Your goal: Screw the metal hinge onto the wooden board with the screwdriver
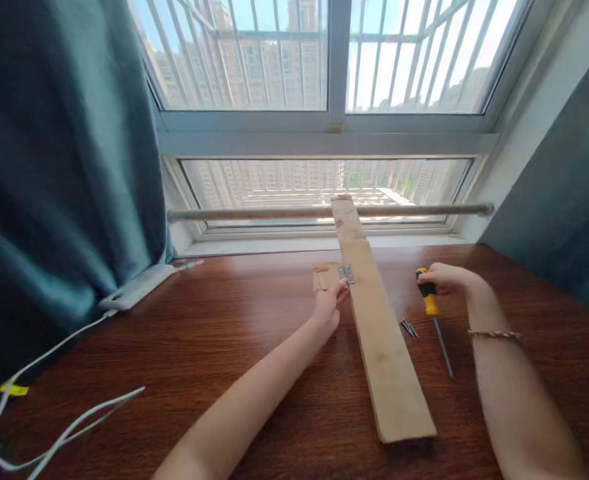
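A long pale wooden board (381, 333) runs from the table's front toward the window, its far end by the rail. A small metal hinge (346, 273) lies across the board's left edge and a short wooden piece (326, 275) beside it. My left hand (330, 307) is at that joint, fingertips bent together just below the hinge; what they pinch is hidden. To the right of the board, my right hand (444, 277) is closed round the black and yellow handle of a screwdriver (430, 303), its shaft pointing down toward me. Several screws (409, 328) lie between the board and the screwdriver.
The brown wooden table (199, 347) reaches the window sill. A horizontal rail (254, 214) crosses before the window. On the left stand a dark curtain (64, 133), a white power strip (137, 288) and a loose white cable (69, 433).
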Available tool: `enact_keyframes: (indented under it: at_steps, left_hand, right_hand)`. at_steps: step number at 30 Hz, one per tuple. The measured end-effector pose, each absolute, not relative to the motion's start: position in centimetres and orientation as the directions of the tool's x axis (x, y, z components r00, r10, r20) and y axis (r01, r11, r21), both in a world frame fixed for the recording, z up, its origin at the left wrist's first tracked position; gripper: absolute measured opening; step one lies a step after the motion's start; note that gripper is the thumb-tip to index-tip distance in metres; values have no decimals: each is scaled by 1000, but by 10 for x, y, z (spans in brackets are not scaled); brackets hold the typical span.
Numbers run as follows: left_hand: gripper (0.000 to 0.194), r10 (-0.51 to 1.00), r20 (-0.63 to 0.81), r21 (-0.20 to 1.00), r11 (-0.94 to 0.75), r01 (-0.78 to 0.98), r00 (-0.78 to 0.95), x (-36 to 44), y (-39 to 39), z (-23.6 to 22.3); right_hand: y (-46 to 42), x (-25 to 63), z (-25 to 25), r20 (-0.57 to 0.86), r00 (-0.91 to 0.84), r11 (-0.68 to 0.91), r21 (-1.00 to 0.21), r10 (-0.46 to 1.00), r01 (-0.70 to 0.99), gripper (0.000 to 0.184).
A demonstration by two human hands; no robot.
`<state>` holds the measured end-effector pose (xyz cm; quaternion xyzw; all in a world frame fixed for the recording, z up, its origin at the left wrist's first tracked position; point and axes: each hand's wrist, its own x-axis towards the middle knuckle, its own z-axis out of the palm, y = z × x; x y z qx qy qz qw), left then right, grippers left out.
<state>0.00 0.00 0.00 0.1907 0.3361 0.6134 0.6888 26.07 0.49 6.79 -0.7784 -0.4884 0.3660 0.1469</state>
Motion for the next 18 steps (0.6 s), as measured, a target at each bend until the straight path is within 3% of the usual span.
enact_keyframes:
  at_steps: [2,5,7,10,18]
  left_hand:
    - [23,972,-234,673,178,-718,21,0,1,-1]
    - [25,971,-236,667,179,-723,23,0,0,-1]
    - [24,972,-232,662,178,-728,28,-1,-1,1]
    - [22,974,-221,663,180,-727,39,-1,-4,3]
    - [19,974,-221,673,181,-717,38,-1,-6,7]
  right_hand:
    - [-2,272,88,-258,263,-360,-786,930,503,11]
    - [-14,274,117,18,300,-42,-980,954,195,10]
    - [-23,261,133,193,348,210,-978,918,-13,9]
    - [-30,231,145,376,343,429,-898,861,-92,17]
    - [-12,189,126,478,345,531,-844,808,-74,31]
